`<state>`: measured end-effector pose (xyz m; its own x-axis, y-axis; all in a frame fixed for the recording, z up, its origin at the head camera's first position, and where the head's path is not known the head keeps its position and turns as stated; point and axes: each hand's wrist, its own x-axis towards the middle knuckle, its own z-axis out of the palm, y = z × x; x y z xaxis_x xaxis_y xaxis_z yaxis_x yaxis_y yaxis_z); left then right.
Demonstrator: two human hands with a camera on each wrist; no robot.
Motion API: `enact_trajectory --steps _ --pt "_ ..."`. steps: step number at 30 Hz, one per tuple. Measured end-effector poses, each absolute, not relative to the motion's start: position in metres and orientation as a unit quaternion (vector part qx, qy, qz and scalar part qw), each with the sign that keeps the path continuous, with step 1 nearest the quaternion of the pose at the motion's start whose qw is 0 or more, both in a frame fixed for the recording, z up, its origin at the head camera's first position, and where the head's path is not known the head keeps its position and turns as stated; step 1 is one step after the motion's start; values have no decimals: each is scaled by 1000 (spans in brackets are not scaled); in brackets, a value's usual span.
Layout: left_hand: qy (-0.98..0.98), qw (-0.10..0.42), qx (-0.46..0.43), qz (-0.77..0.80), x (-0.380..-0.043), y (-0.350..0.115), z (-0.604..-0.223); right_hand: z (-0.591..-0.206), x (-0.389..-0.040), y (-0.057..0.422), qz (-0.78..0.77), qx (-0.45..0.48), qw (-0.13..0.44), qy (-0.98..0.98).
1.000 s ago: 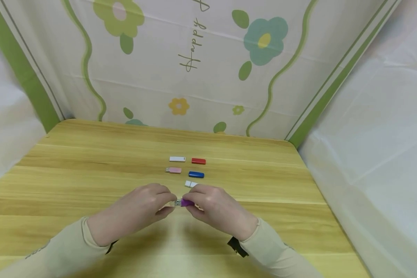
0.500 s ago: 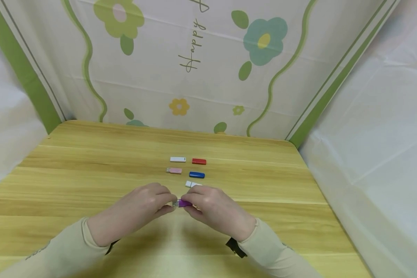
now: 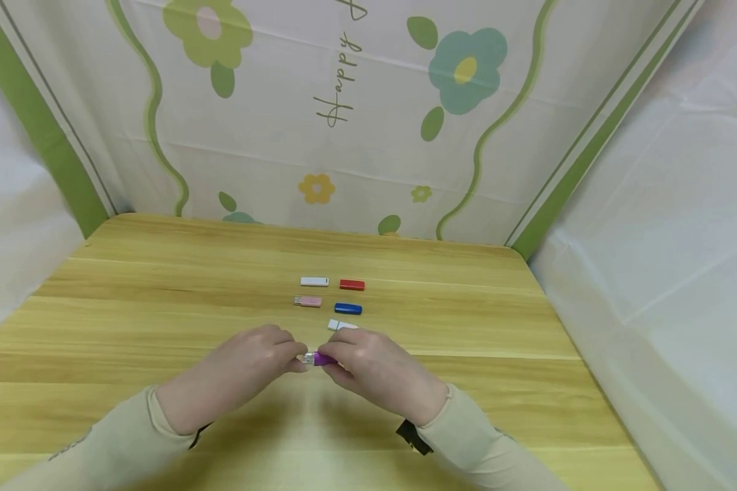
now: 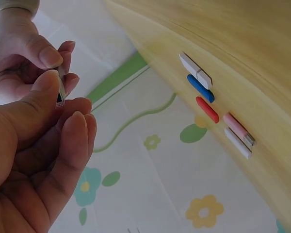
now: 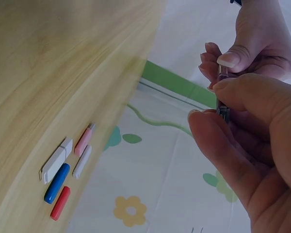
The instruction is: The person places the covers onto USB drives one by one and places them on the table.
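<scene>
Between both hands is a purple USB stick [image 3: 323, 359], its clear and silvery end [image 3: 308, 358] facing left. My left hand [image 3: 246, 372] pinches that end between thumb and fingertips. The purple body is gripped by the thumb and fingers of my right hand [image 3: 383, 372], which cover much of it. In the left wrist view the left hand [image 4: 43, 145] is close up, and only a narrow edge of the stick [image 4: 61, 90] shows. The right wrist view has the right hand [image 5: 262, 141] near, the stick [image 5: 222, 99] partly hidden behind its thumb.
Beyond the hands on the wooden table [image 3: 160, 327] lie a white stick [image 3: 314, 281], a red one [image 3: 352, 285], a pink one [image 3: 308, 301], a blue one [image 3: 348, 309] and a white capped one [image 3: 342, 325], partly behind the right hand. A flowered curtain [image 3: 270, 136] hangs behind.
The purple USB stick and the right hand have shifted slightly left. The hands are a little closer together, and less of the clear end shows beyond the left fingertips. The other sticks stay put.
</scene>
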<state>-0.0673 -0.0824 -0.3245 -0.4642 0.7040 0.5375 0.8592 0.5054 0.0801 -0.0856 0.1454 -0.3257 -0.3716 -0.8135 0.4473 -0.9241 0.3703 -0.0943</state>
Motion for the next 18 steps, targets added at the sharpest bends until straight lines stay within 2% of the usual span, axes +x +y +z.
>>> enact_trajectory --steps 18 --pt "-833 227 -476 -166 -66 -82 -333 -330 -84 141 155 531 152 -819"
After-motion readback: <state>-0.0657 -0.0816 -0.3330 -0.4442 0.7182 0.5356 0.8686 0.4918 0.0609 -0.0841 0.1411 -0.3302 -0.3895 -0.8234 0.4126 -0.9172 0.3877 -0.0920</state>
